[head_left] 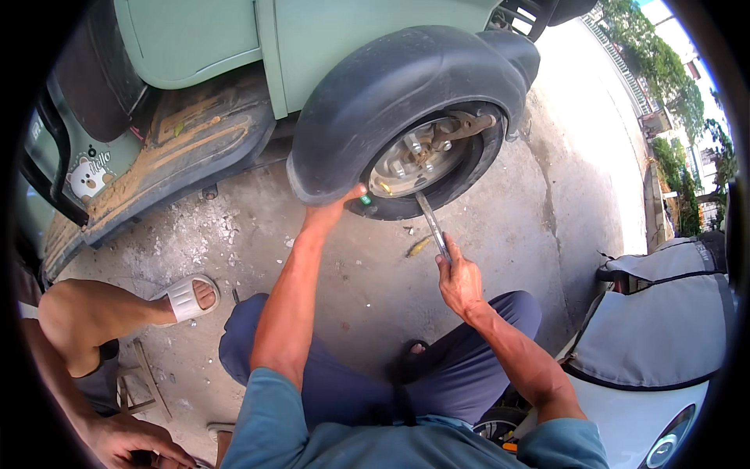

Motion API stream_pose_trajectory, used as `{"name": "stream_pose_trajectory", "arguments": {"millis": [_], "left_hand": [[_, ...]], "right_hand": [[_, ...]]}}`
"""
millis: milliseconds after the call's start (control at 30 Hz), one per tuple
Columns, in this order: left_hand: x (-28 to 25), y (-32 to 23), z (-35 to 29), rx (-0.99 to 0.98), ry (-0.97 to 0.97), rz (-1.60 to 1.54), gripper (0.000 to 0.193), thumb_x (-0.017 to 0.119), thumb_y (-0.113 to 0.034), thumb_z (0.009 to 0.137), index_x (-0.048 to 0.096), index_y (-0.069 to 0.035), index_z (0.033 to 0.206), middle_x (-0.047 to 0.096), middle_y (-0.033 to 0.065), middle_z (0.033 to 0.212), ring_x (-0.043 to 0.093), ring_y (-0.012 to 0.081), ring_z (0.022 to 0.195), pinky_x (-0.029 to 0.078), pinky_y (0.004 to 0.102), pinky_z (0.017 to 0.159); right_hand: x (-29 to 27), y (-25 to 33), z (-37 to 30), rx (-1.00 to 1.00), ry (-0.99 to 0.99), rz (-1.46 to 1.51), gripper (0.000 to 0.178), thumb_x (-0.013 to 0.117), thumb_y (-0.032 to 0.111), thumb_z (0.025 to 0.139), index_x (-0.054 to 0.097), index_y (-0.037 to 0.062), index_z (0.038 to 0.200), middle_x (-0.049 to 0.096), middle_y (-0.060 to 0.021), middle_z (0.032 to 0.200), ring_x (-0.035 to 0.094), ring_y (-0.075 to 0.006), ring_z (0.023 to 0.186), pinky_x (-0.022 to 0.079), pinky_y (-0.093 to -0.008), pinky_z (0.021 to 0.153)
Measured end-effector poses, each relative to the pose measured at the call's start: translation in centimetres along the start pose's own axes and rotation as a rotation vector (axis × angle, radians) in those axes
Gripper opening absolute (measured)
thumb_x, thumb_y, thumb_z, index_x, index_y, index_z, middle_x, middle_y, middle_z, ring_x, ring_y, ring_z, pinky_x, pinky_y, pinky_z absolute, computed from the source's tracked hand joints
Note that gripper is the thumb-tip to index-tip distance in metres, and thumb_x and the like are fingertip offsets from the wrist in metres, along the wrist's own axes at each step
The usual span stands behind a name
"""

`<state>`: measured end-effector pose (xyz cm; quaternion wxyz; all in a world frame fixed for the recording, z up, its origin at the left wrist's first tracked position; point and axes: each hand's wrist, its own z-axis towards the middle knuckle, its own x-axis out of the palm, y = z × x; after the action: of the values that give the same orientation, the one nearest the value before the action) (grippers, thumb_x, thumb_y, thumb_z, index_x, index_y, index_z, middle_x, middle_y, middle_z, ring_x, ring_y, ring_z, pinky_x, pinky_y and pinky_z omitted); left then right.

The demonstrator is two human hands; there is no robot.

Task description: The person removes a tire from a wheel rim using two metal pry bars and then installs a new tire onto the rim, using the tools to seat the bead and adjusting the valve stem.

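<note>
A three-wheeler-like green vehicle's wheel stands under a black fender (391, 66), its tire (449, 191) dark and its metal rim (398, 176) showing nuts and a hub. My left hand (334, 209) is closed at the tire's lower left edge, thumb on the near side; its other fingers are mostly hidden. A small green piece (365, 200) shows beside that thumb. My right hand (461, 281) grips a flat metal tire lever (432, 224), whose far end meets the rim's lower edge, between rim and tire. A small yellow piece (385, 188) shows at the rim.
At left, another person's leg in a white sandal (193, 298) and a hand (137, 439) are close by, near a wooden stool (141, 379). A muddy footboard (187, 129) lies left of the wheel. A covered white scooter (648, 336) stands at right. A yellow leaf (419, 246) lies on the concrete.
</note>
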<state>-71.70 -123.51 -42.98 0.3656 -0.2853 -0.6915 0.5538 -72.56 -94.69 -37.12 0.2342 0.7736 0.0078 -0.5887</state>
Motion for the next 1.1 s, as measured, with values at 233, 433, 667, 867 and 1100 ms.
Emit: {"name": "stream_pose_trajectory", "arguments": {"millis": [233,433,667,867,1100], "left_hand": [[1.7,-0.1,-0.6,0.047,-0.091,0.033,0.062,0.083,-0.011,0.075,0.058,0.001,0.130,0.062,0.0096,0.126,0.054,0.0230,0.118,0.039,0.0364,0.104],[-1.3,2.2,0.8,-0.086,-0.013,-0.027,0.074,0.083,-0.011,0.071,0.052,-0.001,0.137,0.056,0.0104,0.137,0.047,0.0238,0.130,0.029,0.0366,0.114],[-0.9,0.0,-0.6,-0.069,-0.017,0.025,0.075,0.081,-0.014,0.073,0.050,0.000,0.140,0.056,0.0090,0.137,0.046,0.0227,0.131,0.027,0.0370,0.115],[0.6,4.5,1.1,-0.070,0.061,-0.171,0.075,0.080,-0.013,0.076,0.047,-0.001,0.142,0.057,0.0089,0.136,0.044,0.0219,0.133,0.026,0.0377,0.117],[2.3,3.5,-1.1,0.069,-0.067,-0.352,0.067,0.088,-0.009,0.070,0.059,0.000,0.129,0.066,0.0081,0.122,0.062,0.0188,0.110,0.047,0.0334,0.100]], "right_hand": [[8.3,-12.0,6.3,-0.226,-0.198,0.090,0.037,0.055,0.024,0.098,0.049,0.0085,0.131,0.067,-0.0269,0.098,0.064,-0.0484,0.085,0.049,-0.0563,0.074],[10.5,-11.6,10.3,-0.289,-0.099,0.182,0.019,0.053,0.022,0.101,0.046,0.0062,0.107,0.064,-0.0296,0.092,0.060,-0.0520,0.088,0.046,-0.0569,0.071],[10.2,-11.3,8.5,-0.212,0.035,0.257,0.020,0.052,0.023,0.101,0.044,0.0042,0.105,0.063,-0.0293,0.096,0.058,-0.0524,0.093,0.044,-0.0573,0.077],[8.9,-12.7,9.1,-0.232,0.020,0.296,0.021,0.052,0.023,0.101,0.045,0.0035,0.104,0.063,-0.0314,0.094,0.057,-0.0534,0.093,0.044,-0.0579,0.075],[10.0,-10.6,8.0,-0.256,0.003,0.319,0.021,0.052,0.022,0.101,0.050,0.0018,0.103,0.062,-0.0289,0.083,0.058,-0.0534,0.080,0.044,-0.0551,0.066]]}}
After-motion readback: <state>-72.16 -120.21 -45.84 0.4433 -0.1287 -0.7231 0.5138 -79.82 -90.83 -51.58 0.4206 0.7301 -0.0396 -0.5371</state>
